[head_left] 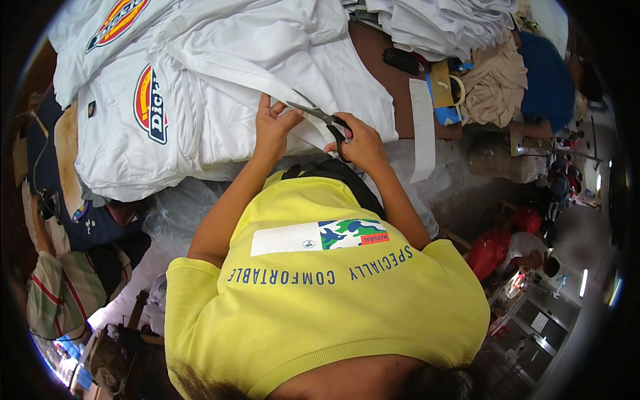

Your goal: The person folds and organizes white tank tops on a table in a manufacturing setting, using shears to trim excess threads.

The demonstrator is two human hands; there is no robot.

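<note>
Black-handled scissors are in my right hand, with fingers through the handle loops. Their blades stand apart and point up and left, against the edge of a white cloth strip. My left hand pinches the strip's edge just left of the blade tips, thumb and fingers close together. Beneath lies a pile of white sleeveless shirts, spread over the table. A printed emblem in red, yellow and dark blue shows on a shirt to the left.
More folded white garments are stacked at the far right on the brown table. Beside them are a long paper slip, a tape roll and crumpled beige cloth. Other people, one in blue, are nearby. Clear plastic sheeting hangs below the pile.
</note>
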